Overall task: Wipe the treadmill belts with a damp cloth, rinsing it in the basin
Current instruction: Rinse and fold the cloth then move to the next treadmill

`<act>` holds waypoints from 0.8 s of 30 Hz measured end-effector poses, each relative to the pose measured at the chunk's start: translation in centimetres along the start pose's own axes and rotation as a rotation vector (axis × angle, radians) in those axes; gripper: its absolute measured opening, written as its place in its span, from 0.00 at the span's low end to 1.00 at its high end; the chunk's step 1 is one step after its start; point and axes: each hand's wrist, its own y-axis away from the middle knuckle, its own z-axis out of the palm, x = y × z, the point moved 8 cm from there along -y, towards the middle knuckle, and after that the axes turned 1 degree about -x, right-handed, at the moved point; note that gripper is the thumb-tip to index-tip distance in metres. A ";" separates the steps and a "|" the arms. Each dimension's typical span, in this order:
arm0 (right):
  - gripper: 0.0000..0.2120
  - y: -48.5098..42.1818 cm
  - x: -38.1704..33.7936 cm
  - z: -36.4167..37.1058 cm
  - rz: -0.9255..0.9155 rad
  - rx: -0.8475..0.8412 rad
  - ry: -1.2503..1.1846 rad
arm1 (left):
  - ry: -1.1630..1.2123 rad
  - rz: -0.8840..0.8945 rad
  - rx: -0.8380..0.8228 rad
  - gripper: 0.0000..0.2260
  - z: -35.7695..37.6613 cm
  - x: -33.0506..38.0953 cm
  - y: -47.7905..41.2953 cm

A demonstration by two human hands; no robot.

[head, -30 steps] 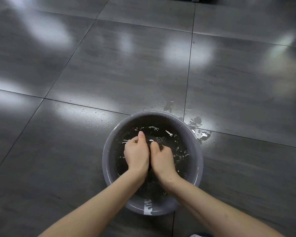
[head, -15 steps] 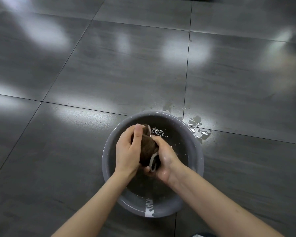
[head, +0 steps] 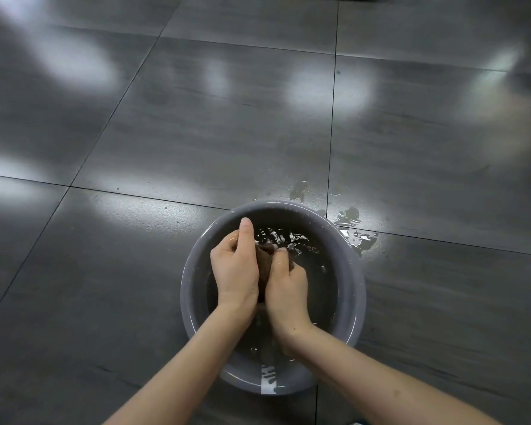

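A round grey basin (head: 354,289) holding water stands on the tiled floor in the lower middle of the view. Both my hands are inside it, side by side. My left hand (head: 235,266) and my right hand (head: 285,283) grip a bunched brown cloth (head: 265,262) between them, just above the water. Only a strip of the cloth shows between the palms; the rest is hidden by my fingers. My left thumb points up toward the basin's far wall. No treadmill is in view.
Dark grey glossy floor tiles (head: 196,133) surround the basin on every side. Small water puddles (head: 354,231) lie on the floor just beyond the basin's far right rim. A white label (head: 269,380) marks the near rim.
The hands lifted the cloth out of the water, the right palm turning up under it, then closed together again with the cloth squeezed between them.
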 end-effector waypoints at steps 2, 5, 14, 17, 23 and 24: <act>0.22 -0.1 -0.2 0.2 -0.038 -0.024 0.027 | -0.023 0.014 -0.022 0.21 0.0 0.2 -0.1; 0.22 -0.1 -0.2 0.0 -0.069 -0.024 0.067 | -0.071 0.036 -0.050 0.20 0.1 0.5 -0.2; 0.27 0.5 1.6 1.4 0.604 -0.392 -0.323 | -0.379 0.333 -0.227 0.07 1.0 1.4 0.2; 0.25 0.0 1.8 0.7 0.631 -0.360 -0.300 | -0.355 0.445 -0.384 0.16 2.2 2.5 1.6; 0.22 -0.8 0.5 0.2 0.273 -0.082 -0.304 | -0.057 0.282 -0.255 0.11 2.7 3.5 2.7; 0.23 -1.0 0.0 -0.5 0.171 -0.012 -0.229 | -0.006 0.179 -0.213 0.15 2.5 3.0 2.5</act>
